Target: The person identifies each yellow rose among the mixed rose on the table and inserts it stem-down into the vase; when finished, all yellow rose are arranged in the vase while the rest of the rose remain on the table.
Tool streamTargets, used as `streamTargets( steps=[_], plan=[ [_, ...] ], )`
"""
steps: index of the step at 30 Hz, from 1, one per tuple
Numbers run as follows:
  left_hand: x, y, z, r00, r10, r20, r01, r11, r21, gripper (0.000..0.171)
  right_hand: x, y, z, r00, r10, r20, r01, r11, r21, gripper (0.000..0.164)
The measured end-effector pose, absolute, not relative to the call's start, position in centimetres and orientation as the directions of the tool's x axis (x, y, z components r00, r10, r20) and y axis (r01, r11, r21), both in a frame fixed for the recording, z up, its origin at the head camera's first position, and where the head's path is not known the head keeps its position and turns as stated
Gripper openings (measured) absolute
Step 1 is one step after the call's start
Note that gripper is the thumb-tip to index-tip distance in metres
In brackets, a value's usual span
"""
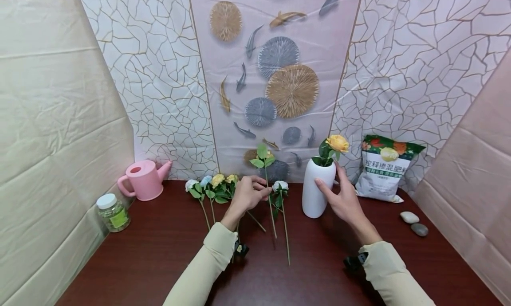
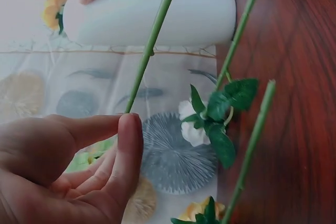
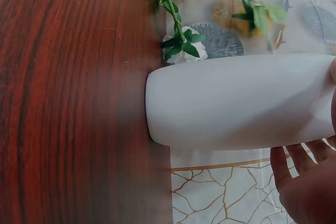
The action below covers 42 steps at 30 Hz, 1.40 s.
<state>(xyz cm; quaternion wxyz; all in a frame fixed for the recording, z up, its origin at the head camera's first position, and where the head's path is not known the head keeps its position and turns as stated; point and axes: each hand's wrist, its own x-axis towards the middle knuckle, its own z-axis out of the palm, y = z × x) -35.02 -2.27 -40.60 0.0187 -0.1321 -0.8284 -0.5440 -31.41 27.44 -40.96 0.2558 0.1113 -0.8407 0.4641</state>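
Observation:
My left hand (image 1: 249, 193) pinches the green stem (image 2: 152, 40) of an artificial flower between thumb and fingertips. That flower stands upright above the table, its leaves (image 1: 261, 157) at the top and a bit of yellow bloom behind them. My right hand (image 1: 344, 200) grips the upper side of a white vase (image 1: 313, 190), which stands upright on the table. From the vase's mouth rises a yellow rose (image 1: 337, 143). A white rose (image 1: 281, 186) lies between the hands, its stem toward me. Left of my left hand lie a white rose (image 1: 191, 185), a light blue rose (image 1: 206, 181) and yellow roses (image 1: 217, 180).
A pink watering can (image 1: 145, 182) and a white-lidded jar (image 1: 113, 213) stand at the left. At the right are a fertilizer bag (image 1: 382, 170) and two stones (image 1: 419, 229). Patterned cloth hangs behind the dark red table (image 1: 303, 279).

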Motion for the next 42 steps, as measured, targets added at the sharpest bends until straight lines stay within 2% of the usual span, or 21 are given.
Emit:
streamTargets(
  steps=[11,20,24,32,38,42],
  plan=[
    [-33.8,-1.0,-39.0,-0.898,0.199,0.392,0.433,0.249,0.866,0.022,-31.5,27.2,-41.4,-0.846,0.036,0.532,-0.428,0.549,-0.718,0.079],
    [-33.8,0.4,-35.7,-0.797,0.082,0.598,0.601,0.211,0.771,0.023,-31.5,27.3,-41.4,-0.84,0.045,0.54,-0.431,0.549,-0.716,0.079],
    [-33.7,1.6,-33.0,-0.751,0.033,0.66,0.657,0.136,0.741,0.025,-31.3,27.5,-41.5,-0.846,0.05,0.532,-0.424,0.542,-0.725,0.079],
    [-33.7,4.3,-28.6,-0.67,-0.059,0.74,0.742,-0.052,0.668,0.027,-31.3,27.6,-41.4,-0.844,0.045,0.534,-0.428,0.542,-0.723,0.079],
    [-33.9,5.9,-27.1,-0.678,-0.12,0.725,0.734,-0.156,0.661,0.026,-31.6,27.8,-41.4,-0.842,0.041,0.537,-0.435,0.538,-0.722,0.079],
    [-34.0,6.7,-26.9,-0.678,-0.135,0.722,0.734,-0.164,0.659,0.025,-31.8,27.8,-41.5,-0.837,0.042,0.545,-0.441,0.538,-0.718,0.079]
  ],
)
